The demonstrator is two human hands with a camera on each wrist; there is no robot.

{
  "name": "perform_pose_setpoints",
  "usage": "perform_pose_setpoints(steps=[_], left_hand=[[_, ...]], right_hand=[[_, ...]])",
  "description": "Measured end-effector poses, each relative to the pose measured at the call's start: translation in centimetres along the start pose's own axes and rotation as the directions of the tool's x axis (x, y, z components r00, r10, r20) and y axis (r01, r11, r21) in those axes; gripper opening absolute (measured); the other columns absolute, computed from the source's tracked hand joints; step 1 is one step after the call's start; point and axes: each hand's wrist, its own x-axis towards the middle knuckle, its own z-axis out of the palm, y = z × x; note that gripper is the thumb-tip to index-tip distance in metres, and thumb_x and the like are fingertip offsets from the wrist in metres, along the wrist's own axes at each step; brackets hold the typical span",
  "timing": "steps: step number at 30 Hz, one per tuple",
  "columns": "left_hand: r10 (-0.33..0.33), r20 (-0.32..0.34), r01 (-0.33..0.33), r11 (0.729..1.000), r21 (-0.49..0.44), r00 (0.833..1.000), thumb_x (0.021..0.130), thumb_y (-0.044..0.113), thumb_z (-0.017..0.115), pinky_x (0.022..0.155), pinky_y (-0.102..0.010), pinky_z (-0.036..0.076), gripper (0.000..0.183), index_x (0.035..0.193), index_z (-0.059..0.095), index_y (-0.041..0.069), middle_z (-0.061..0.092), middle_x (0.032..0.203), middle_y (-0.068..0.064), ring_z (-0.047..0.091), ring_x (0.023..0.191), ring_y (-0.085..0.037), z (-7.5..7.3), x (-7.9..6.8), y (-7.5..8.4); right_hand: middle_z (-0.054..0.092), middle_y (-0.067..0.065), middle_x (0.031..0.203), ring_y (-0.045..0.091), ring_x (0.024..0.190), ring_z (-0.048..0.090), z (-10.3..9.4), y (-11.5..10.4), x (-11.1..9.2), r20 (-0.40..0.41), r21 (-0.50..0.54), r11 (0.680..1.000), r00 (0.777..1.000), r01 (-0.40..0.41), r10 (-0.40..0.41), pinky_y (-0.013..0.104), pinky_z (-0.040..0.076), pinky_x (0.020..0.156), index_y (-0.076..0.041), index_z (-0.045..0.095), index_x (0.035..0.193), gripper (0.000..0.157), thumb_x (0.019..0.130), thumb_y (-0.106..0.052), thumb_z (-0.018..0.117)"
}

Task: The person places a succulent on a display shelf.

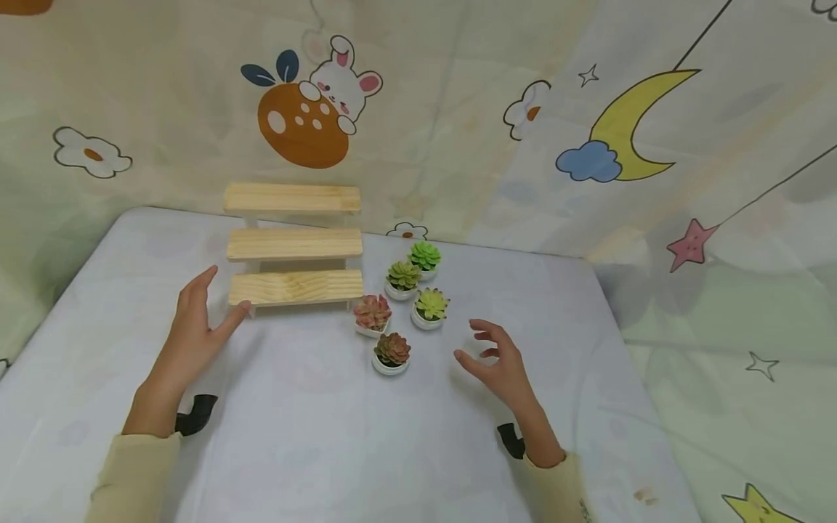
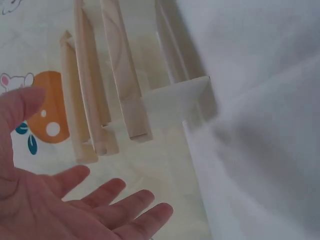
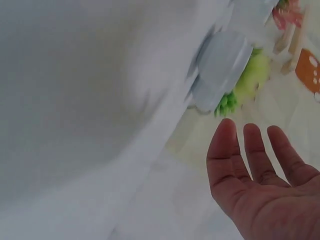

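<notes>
A three-tier wooden shelf (image 1: 297, 287) with white side supports stands at the back left of the table. Beside its left end is my left hand (image 1: 189, 327), thumb and fingers spread, holding nothing; in the left wrist view the hand (image 2: 65, 210) shows its palm next to the plank ends (image 2: 132, 117). To the right of the shelf stand several small potted succulents: bright green (image 1: 425, 256), olive green (image 1: 403, 276), yellow-green (image 1: 431, 305), pink (image 1: 372, 314) and reddish brown (image 1: 392, 351). My right hand (image 1: 497, 363), fingers loosely bent and holding nothing, hovers right of the pots.
A white cloth covers the table (image 1: 294, 450). Behind it hangs a printed curtain (image 1: 445, 109) with a bunny, flowers and a moon. Black straps (image 1: 196, 415) show at both wrists, below light yellow sleeves (image 1: 134, 479).
</notes>
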Motion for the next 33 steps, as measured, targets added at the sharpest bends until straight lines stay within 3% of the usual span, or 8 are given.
perform_pose_setpoints(steps=[10,14,16,19,22,27,30,33], left_hand=[[-0.043,-0.074,0.025,0.971,-0.238,0.996,0.103,0.028,0.046,0.107,-0.070,0.017,0.074,0.155,0.001,0.001,0.003,0.156,-0.032,0.008,0.140,-0.057,-0.2,2.4,-1.4],[-0.099,-0.031,0.081,0.928,-0.364,0.995,0.104,0.030,0.041,0.111,-0.065,0.018,0.073,0.155,-0.003,0.003,0.002,0.157,-0.029,0.010,0.142,-0.051,0.1,3.2,-1.7],[-0.140,0.018,0.133,0.879,-0.458,0.990,0.105,0.032,0.037,0.114,-0.049,0.025,0.070,0.156,-0.004,0.005,0.002,0.158,-0.028,0.014,0.144,-0.044,0.3,3.5,-1.8],[-0.171,0.105,0.199,0.769,-0.607,0.980,0.106,0.033,0.031,0.105,-0.028,0.033,0.067,0.156,-0.006,0.006,-0.001,0.160,-0.024,0.016,0.144,-0.033,0.7,3.8,-2.1],[-0.160,0.160,0.226,0.661,-0.716,0.974,0.107,0.026,0.030,0.098,-0.019,0.033,0.064,0.155,-0.006,0.004,-0.005,0.162,-0.019,0.017,0.144,-0.023,1.1,4.1,-2.6],[-0.199,0.164,0.251,0.579,-0.776,0.966,0.106,0.018,0.036,0.103,-0.019,0.034,0.064,0.155,-0.002,0.002,0.002,0.162,-0.017,0.032,0.136,-0.014,1.7,4.2,-3.4],[-0.223,0.135,0.234,0.507,-0.830,0.965,0.105,0.015,0.043,0.093,-0.016,0.043,0.065,0.155,0.004,-0.002,0.030,0.153,-0.016,0.049,0.118,-0.006,1.8,4.1,-3.9],[-0.222,0.105,0.198,0.454,-0.869,0.969,0.103,0.010,0.048,0.083,-0.014,0.048,0.064,0.152,0.011,-0.007,0.055,0.125,0.002,0.057,0.100,0.001,1.7,3.9,-4.2]], right_hand=[[0.055,0.016,0.132,0.033,0.112,0.055,3.9,-2.5,1.1,0.220,0.044,0.998,0.975,-0.044,0.033,0.042,0.049,0.081,-0.005,0.050,0.137,0.066,0.080,-0.020,0.081],[0.053,0.015,0.133,0.032,0.110,0.057,5.5,-3.4,1.4,0.296,0.048,0.998,0.955,-0.028,0.013,0.042,0.051,0.080,-0.005,0.046,0.141,0.074,0.079,-0.021,0.083],[0.053,0.014,0.133,0.031,0.108,0.057,6.3,-3.6,1.5,0.315,0.038,0.999,0.949,-0.021,0.008,0.041,0.052,0.079,-0.004,0.045,0.142,0.077,0.077,-0.020,0.084],[0.053,0.012,0.133,0.027,0.103,0.058,7.4,-3.7,1.8,0.332,0.009,1.000,0.943,-0.012,0.009,0.033,0.052,0.074,-0.004,0.046,0.140,0.077,0.076,-0.021,0.085],[0.056,0.010,0.129,0.022,0.096,0.057,8.2,-3.7,2.0,0.333,-0.031,1.000,0.943,-0.001,0.012,0.026,0.051,0.066,-0.005,0.049,0.137,0.075,0.074,-0.023,0.086],[0.060,0.008,0.118,0.019,0.087,0.057,8.7,-3.7,2.3,0.320,-0.093,0.994,0.947,0.059,-0.027,0.023,0.049,0.060,-0.004,0.054,0.130,0.067,0.074,-0.023,0.086],[0.063,0.008,0.111,0.018,0.083,0.057,8.7,-3.7,2.5,0.326,-0.110,0.990,0.944,0.091,-0.051,0.022,0.049,0.059,-0.002,0.058,0.126,0.062,0.074,-0.022,0.086],[0.064,0.008,0.107,0.018,0.080,0.058,8.8,-3.8,2.6,0.332,-0.122,0.988,0.942,0.094,-0.049,0.022,0.050,0.059,-0.002,0.059,0.123,0.060,0.073,-0.022,0.087]])
